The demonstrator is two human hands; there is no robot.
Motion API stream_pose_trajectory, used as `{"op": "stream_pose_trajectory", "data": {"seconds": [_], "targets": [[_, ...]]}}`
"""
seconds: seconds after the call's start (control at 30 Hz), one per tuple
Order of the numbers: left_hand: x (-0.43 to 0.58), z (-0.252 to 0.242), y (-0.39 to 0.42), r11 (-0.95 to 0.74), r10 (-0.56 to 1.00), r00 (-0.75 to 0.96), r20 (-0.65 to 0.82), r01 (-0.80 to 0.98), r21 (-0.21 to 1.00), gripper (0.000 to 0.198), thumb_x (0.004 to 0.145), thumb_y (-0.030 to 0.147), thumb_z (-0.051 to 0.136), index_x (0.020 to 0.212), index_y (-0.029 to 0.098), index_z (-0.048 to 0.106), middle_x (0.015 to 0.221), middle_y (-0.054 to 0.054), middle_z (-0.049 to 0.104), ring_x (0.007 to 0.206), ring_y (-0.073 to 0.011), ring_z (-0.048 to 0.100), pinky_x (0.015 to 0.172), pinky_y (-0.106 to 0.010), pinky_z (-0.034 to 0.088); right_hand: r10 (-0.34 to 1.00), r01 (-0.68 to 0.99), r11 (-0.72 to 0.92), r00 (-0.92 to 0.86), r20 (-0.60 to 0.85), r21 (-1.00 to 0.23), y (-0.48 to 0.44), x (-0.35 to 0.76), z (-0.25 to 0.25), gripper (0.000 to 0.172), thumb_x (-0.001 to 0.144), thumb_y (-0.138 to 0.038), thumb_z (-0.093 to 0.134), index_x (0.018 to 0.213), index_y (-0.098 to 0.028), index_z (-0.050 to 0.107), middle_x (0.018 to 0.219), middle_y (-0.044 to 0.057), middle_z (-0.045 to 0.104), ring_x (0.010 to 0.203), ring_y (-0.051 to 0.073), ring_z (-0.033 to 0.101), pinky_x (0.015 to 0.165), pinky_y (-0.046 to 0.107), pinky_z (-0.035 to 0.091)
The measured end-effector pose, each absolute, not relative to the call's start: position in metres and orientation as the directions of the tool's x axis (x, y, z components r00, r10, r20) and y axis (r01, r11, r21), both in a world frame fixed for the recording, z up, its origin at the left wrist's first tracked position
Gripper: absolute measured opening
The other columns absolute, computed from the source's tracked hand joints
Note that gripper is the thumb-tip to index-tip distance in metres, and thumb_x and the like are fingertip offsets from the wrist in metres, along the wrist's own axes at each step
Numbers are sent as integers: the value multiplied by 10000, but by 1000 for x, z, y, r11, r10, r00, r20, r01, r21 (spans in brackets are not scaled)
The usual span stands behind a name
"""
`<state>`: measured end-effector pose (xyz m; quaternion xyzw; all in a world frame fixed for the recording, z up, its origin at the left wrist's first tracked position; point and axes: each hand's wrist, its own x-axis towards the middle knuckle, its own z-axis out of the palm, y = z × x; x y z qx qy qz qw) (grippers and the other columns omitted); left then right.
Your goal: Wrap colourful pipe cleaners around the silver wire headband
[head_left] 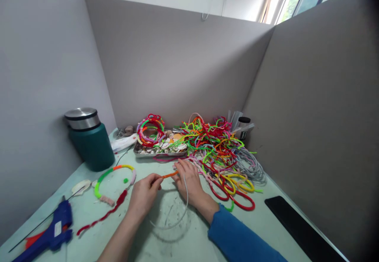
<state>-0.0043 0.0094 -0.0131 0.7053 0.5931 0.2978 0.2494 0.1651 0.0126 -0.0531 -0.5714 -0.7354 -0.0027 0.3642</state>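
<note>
My left hand (145, 194) pinches one end of a short orange pipe cleaner (169, 174) between thumb and forefinger. At its other end are the bent fingers of my right hand (189, 181), closed over it. A thin whitish wire loop (186, 206) runs across the right hand and curves down above the table between my wrists; whether the orange piece wraps round it, I cannot make out. Left of my hands lies a ring wrapped in green, yellow and orange pipe cleaner (101, 180), with a fuzzy dark red strand (111, 211) trailing from it.
A blue glue gun (59, 226) and a teal bottle (93, 147) stand at the left. Behind my hands are a metal tray (161, 155) of small pieces, stacked colourful rings (150, 129) and tangled pipe cleaners (213, 139). Grey wire coils (251, 167) and a black strip (296, 226) lie right.
</note>
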Motion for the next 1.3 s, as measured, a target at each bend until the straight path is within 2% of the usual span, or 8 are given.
{"op": "stream_pose_trajectory", "data": {"seconds": [0.3, 0.6, 0.8, 1.0, 1.03, 1.1, 1.17, 1.3], "targets": [[-3, -26, 14, -183, 978, 184, 100, 524, 832, 252, 752, 389, 484, 663, 178, 589, 520, 32, 539, 460, -104, 423, 467, -205, 273, 871, 958, 162, -26, 490, -236, 10, 163, -55, 133, 826, -248, 479, 836, -186, 596, 884, 76, 600, 906, 227, 466, 847, 383, 294], [-1, -24, 13, -73, 933, 358, 41, 78, 994, 311, 724, 450, 534, 778, 145, 565, 525, 58, 470, 363, -49, 335, 370, -175, 268, 870, 874, 403, -275, 409, -270, 53, 153, -30, 194, 844, -219, 447, 969, -199, 593, 990, 51, 597, 852, 158, 546, 710, 246, 383], [-1, -21, 11, -48, 909, 417, 14, 70, 996, 326, 707, 451, 555, 794, 137, 583, 509, 61, 468, 344, -42, 332, 357, -174, 269, 898, 773, 405, -236, 372, -489, 81, 128, -39, 214, 742, -150, 543, 932, -189, 632, 907, 70, 628, 839, 198, 576, 751, 297, 399], [1, -27, 12, -16, 924, 377, -62, 199, 980, 305, 689, 437, 554, 739, 139, 597, 486, 57, 469, 346, -54, 326, 359, -185, 234, 895, 622, 401, -111, 432, -672, 78, 153, -11, 277, 879, -286, 369, 985, -162, 593, 844, 51, 637, 698, 135, 576, 613, 240, 446], [2, -29, 12, -35, 927, 371, -56, 234, 972, 296, 693, 423, 550, 730, 134, 607, 481, 52, 475, 360, -60, 337, 374, -188, 240, 898, 569, 394, -71, 435, -721, 73, 160, -2, 320, 896, -310, 322, 1022, -154, 572, 828, 51, 633, 643, 123, 568, 565, 231, 443], [3, -32, 12, -97, 932, 360, -24, 313, 945, 278, 702, 387, 540, 716, 127, 637, 471, 34, 497, 397, -79, 373, 415, -200, 263, 914, 129, 391, 62, 401, -911, 60, 174, 16, 305, 854, -367, 434, 1023, -154, 572, 832, 49, 630, 594, 110, 553, 530, 225, 436], [3, -33, 10, -178, 937, 348, 29, 406, 896, 262, 709, 355, 531, 716, 133, 670, 500, 5, 551, 458, -108, 437, 468, -216, 296, 927, -180, 374, 109, 359, -910, 46, 184, 31, 279, 784, -380, 556, 939, -154, 611, 781, 35, 626, 554, 95, 528, 509, 215, 424], [2, -33, 8, -318, 933, 332, 142, 567, 760, 229, 721, 313, 523, 756, 185, 710, 737, -56, 659, 687, -171, 560, 621, -247, 364, 951, -399, 309, 134, 278, -863, 28, 194, 40, 244, 718, -338, 651, 879, -155, 639, 718, 21, 618, 514, 76, 496, 485, 201, 408]]}}
